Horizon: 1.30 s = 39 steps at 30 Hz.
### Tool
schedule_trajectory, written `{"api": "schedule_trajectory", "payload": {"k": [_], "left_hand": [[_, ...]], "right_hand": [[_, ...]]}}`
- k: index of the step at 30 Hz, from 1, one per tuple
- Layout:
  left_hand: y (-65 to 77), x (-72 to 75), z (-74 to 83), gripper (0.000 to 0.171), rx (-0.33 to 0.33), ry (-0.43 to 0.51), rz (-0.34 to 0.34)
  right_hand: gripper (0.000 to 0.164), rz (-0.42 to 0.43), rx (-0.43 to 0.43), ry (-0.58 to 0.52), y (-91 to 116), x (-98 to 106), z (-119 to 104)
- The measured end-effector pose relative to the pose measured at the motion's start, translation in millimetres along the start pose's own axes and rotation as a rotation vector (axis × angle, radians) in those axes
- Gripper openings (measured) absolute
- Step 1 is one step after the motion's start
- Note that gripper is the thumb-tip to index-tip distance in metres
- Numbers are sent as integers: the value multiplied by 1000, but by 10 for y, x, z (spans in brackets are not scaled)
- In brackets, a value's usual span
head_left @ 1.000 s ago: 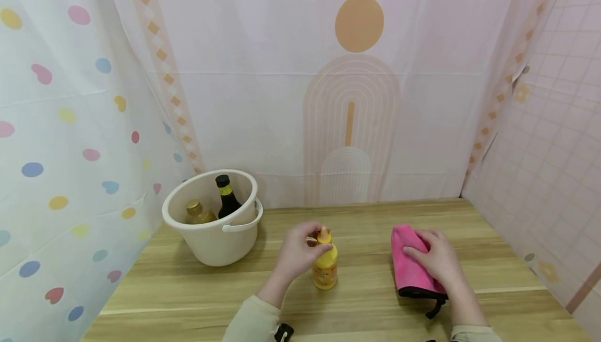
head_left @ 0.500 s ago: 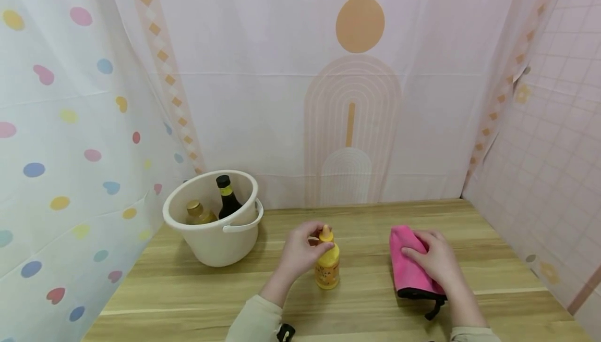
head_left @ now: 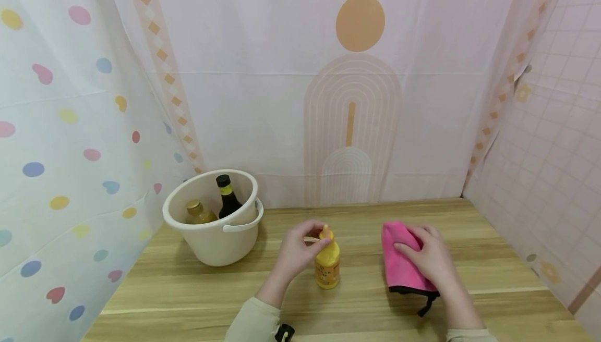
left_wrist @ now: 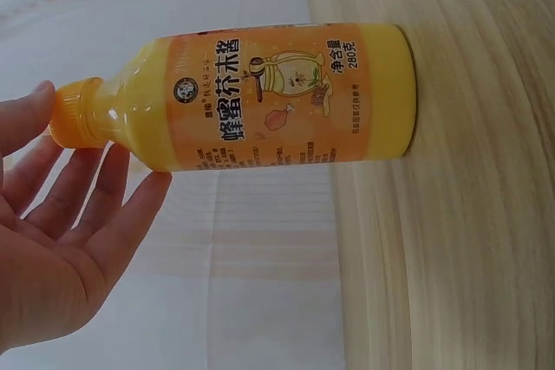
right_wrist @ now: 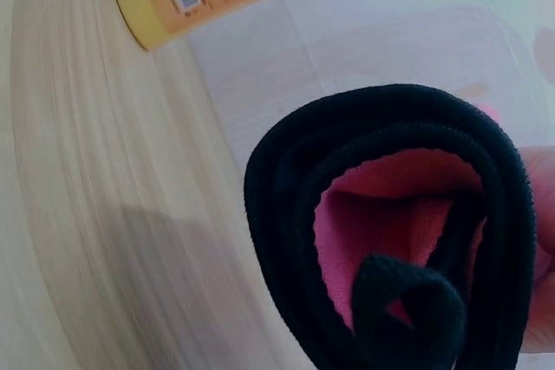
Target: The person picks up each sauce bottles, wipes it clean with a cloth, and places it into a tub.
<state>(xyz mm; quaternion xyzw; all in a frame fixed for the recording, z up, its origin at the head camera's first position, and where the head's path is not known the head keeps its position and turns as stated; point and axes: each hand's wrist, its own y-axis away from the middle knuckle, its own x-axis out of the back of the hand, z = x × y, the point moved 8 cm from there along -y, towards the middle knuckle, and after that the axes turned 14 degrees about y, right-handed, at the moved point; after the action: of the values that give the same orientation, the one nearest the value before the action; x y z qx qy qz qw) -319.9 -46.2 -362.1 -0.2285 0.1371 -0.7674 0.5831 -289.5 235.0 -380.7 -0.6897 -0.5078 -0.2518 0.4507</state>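
Note:
A yellow squeeze bottle of mustard sauce (head_left: 327, 270) stands upright on the wooden table. My left hand (head_left: 298, 249) pinches its cap, thumb on one side and fingers on the other. In the left wrist view the bottle's orange label (left_wrist: 260, 97) faces the camera. To the right, my right hand (head_left: 434, 258) grips a pink cloth (head_left: 403, 266) with black edging, its fingers mostly behind it. Seen from its end in the right wrist view, the cloth (right_wrist: 269, 223) is rolled into a hollow shape with a black loop (right_wrist: 408, 301) hanging from it.
A cream bucket (head_left: 220, 245) with a handle stands at the left rear of the table (head_left: 366, 310). Inside it are a dark bottle (head_left: 228, 201) with a black cap and a gold-capped bottle (head_left: 199, 214). Printed curtains (head_left: 263, 97) close off the back and sides.
My right hand has moved slightly left with the pink cloth, toward the bottle. The left hand stays at the cap, and the bottle has barely shifted.

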Motion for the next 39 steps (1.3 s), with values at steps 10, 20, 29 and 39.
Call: {"api": "schedule_trajectory", "payload": {"k": [10, 20, 29, 39], "left_hand": [[0, -27, 33, 16, -10, -41, 10], [-13, -38, 28, 14, -22, -83, 74], [-7, -23, 3, 14, 28, -89, 65], [-1, -17, 7, 14, 31, -85, 57]], "right_hand": [[50, 74, 39, -85, 19, 5, -260], [47, 94, 91, -209, -82, -57, -684], [44, 71, 185, -293, -114, -287, -1000], [39, 22, 176, -253, -85, -542, -978]]}}
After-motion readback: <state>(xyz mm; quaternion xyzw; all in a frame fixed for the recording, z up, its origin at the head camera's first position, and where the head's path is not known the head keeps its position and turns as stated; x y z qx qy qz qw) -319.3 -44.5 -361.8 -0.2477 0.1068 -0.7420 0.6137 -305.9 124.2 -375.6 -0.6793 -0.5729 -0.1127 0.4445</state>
